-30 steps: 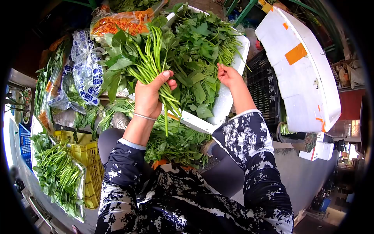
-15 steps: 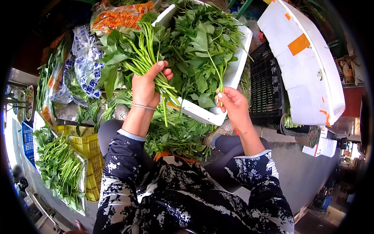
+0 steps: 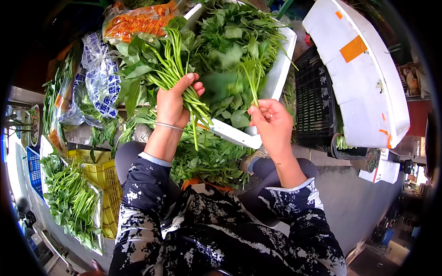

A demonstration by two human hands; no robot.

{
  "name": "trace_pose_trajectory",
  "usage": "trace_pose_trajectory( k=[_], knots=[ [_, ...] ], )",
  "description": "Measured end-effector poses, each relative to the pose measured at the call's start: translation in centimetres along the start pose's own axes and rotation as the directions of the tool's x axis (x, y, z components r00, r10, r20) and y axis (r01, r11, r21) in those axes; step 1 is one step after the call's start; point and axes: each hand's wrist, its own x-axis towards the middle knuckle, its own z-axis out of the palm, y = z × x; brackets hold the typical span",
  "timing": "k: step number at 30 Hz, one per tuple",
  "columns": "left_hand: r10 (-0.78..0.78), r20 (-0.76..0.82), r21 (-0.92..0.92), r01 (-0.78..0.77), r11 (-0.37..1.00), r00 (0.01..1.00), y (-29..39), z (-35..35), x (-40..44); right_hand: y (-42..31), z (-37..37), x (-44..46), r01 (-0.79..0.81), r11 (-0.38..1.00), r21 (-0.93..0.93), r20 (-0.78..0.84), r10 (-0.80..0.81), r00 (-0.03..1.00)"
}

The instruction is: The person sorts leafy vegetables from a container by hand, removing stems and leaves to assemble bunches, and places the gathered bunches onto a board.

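A thick bunch of green stems (image 3: 171, 60) with broad leaves is wrapped in the fingers of my left hand (image 3: 174, 100), its cut ends pointing down toward my lap. My right hand (image 3: 275, 123) pinches a few thin leafy stems (image 3: 252, 82) near their lower ends; their leaves are blurred. Behind both hands lies a white foam box (image 3: 281, 76) full of loose greens (image 3: 230, 34). More greens (image 3: 209, 161) are heaped below the box, between my knees.
At the right, a black crate (image 3: 315, 96) stands beside a large white foam box (image 3: 357, 69) with orange tape. Plastic bags (image 3: 99, 76) lie at the left. Lower left are a yellow crate (image 3: 112, 198) and a white tray of bundled greens (image 3: 73, 195).
My right hand came back from the foam box toward me with a few stems pinched in it, and those stems have since swung. My left hand keeps its bunch, slightly lower.
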Motion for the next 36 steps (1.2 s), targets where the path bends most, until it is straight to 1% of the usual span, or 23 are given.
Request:
trace_pose_trajectory(
  k=[1,3,5,7,9,11,13,14,17,18,19,21,22,23,26,27,29,30,31,33,34,35,36],
  knots=[
    [-0.009,-0.012,0.016,0.009,1.000,1.000,-0.1,0.1,-0.1,0.7,-0.1,0.4,-0.013,1.000,0.004,-0.006,0.013,1.000],
    [-0.016,0.000,0.022,0.016,1.000,1.000,-0.5,0.0,0.0,1.6,-0.3,1.3,-0.231,0.973,-0.014,0.097,0.232,0.968],
    [-0.047,0.014,-0.041,0.047,0.998,0.999,-0.5,0.0,0.1,0.8,0.2,0.6,-0.182,0.983,0.009,0.064,0.181,0.981],
    [-0.086,0.000,-0.031,0.086,0.996,0.996,-0.8,0.0,0.0,0.1,0.7,-0.1,0.014,0.999,0.039,0.032,-0.016,0.999],
    [-0.103,-0.009,-0.019,0.103,0.994,0.995,-1.3,0.1,-0.2,1.4,1.0,-0.3,-0.016,0.995,0.094,0.066,0.009,0.998],
    [-0.135,0.002,0.039,0.135,0.990,0.991,-2.2,0.3,-0.4,1.9,1.7,-0.6,0.105,0.993,-0.051,0.075,-0.101,0.992],
    [-0.189,0.012,0.062,0.188,0.980,0.982,-2.9,0.8,-1.0,1.8,2.3,-1.0,0.148,0.985,-0.093,0.117,-0.137,0.984],
    [-0.209,0.070,0.062,0.205,0.977,0.975,-3.1,0.9,-1.2,1.7,2.4,-1.0,0.169,0.978,-0.120,0.145,-0.151,0.978],
    [-0.325,0.176,-0.055,0.339,0.939,0.929,-3.4,0.7,-1.0,2.3,2.8,-1.1,0.211,0.957,-0.198,0.196,-0.172,0.965],
    [-0.347,0.153,-0.038,0.356,0.934,0.925,-3.1,1.0,-1.3,2.5,2.8,-1.1,0.239,0.938,-0.251,0.224,-0.184,0.957],
    [-0.351,0.153,-0.035,0.360,0.932,0.924,-3.4,0.6,-1.1,2.5,2.7,-1.0,0.235,0.939,-0.250,0.220,-0.181,0.959],
    [-0.307,0.215,0.102,0.292,0.951,0.927,-3.8,-0.1,-0.5,2.5,2.6,-1.0,0.163,0.948,-0.272,0.262,-0.090,0.961],
    [-0.309,0.203,0.119,0.289,0.950,0.929,-3.8,-0.2,-0.4,2.9,2.5,-0.9,0.064,0.976,-0.207,0.275,-0.004,0.961],
    [-0.314,0.200,0.122,0.295,0.948,0.928,-3.9,-0.2,-0.6,3.4,2.5,-0.8,0.057,0.977,-0.205,0.273,0.001,0.962],
    [-0.271,0.194,0.136,0.248,0.959,0.943,-4.0,0.4,-1.3,4.3,2.6,-0.3,0.024,0.998,0.050,0.318,-0.039,0.947],
    [-0.274,0.193,0.137,0.251,0.958,0.942,-4.2,0.5,-1.3,4.2,2.6,-0.2,0.022,0.999,0.050,0.316,-0.036,0.948],
    [-0.260,0.196,0.154,0.232,0.960,0.946,-4.4,0.4,-1.3,4.1,2.7,0.0,-0.118,0.979,0.166,0.327,0.059,0.943],
    [-0.276,0.201,0.167,0.245,0.955,0.940,-4.5,0.3,-1.3,4.3,2.9,0.2,-0.035,0.996,0.082,0.246,0.013,0.969],
    [-0.278,0.200,0.168,0.246,0.955,0.940,-4.7,0.3,-1.3,4.7,2.9,0.5,-0.036,0.996,0.082,0.246,0.015,0.969],
    [-0.218,0.202,0.248,0.166,0.954,0.955,-5.0,0.3,-1.5,5.1,2.8,0.9,-0.020,0.998,0.059,0.226,0.006,0.974],
    [-0.197,0.183,0.270,0.143,0.952,0.963,-5.0,0.5,-1.6,4.6,2.5,0.7,-0.070,0.997,0.037,0.210,0.061,0.976],
    [-0.197,0.187,0.275,0.141,0.951,0.962,-4.8,0.5,-1.5,4.3,2.5,0.6,-0.073,0.997,0.037,0.209,0.064,0.976],
    [-0.239,0.158,0.251,0.195,0.948,0.958,-4.4,0.5,-1.4,4.0,2.4,0.5,-0.029,1.000,0.008,0.169,0.028,0.985]
  ],
)
